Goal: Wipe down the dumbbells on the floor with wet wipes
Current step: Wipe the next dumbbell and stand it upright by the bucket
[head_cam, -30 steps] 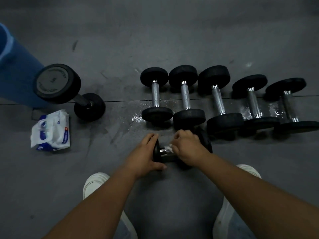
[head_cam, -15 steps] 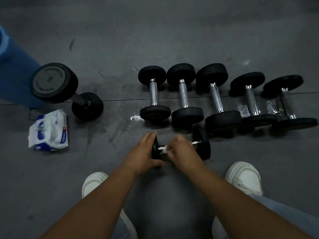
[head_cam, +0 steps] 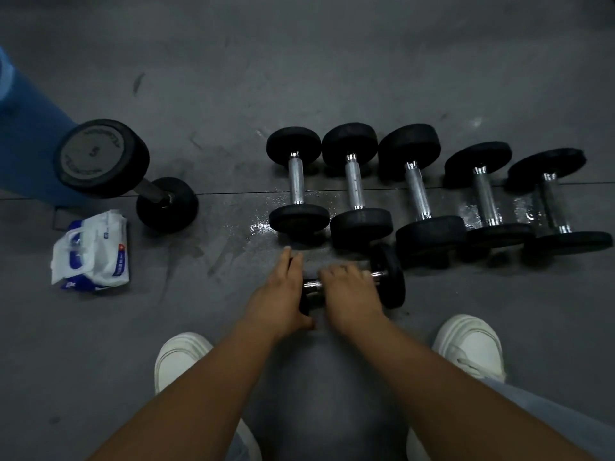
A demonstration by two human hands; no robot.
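You're looking down at a grey floor [head_cam: 332, 61], scuffed and streaked. Far L, a big blue object [head_cam: 30, 144] runs off the frame edge; can't tell what it is. Across the R half lies a row of five dumbbells [head_cam: 417, 191], black heads and chrome handles, side by side w/ the handles pointing away from you.

The large dumbbell [head_cam: 100, 158] sits apart on the L. One head is tilted up by the blue object and the other is down on the floor.

Both your forearms reach in from the bottom edge. The small dumbbell [head_cam: 389, 277] under your hands lies crosswise on the floor, just in front of the row's near heads.

- **L hand [head_cam: 279, 297]:** it cups the L head, fingers fairly straight over the top, thumb hooked round the near side.
- **R hand [head_cam: 349, 291]:** it's blurred, fingers curled down over the chrome handle next to the R head. Can't tell whether a wipe is under them.

The wet-wipes pack [head_cam: 93, 249], white w/ blue print, lies on the floor to your L. It's just in front of the large dumbbell and well apart from your hands. Your white L shoe [head_cam: 181, 357] and R shoe [head_cam: 469, 344] flank your arms. A wet patch [head_cam: 263, 226] glistens beside the row's L-most near head, and there's more wet shine under the two R-most handles.
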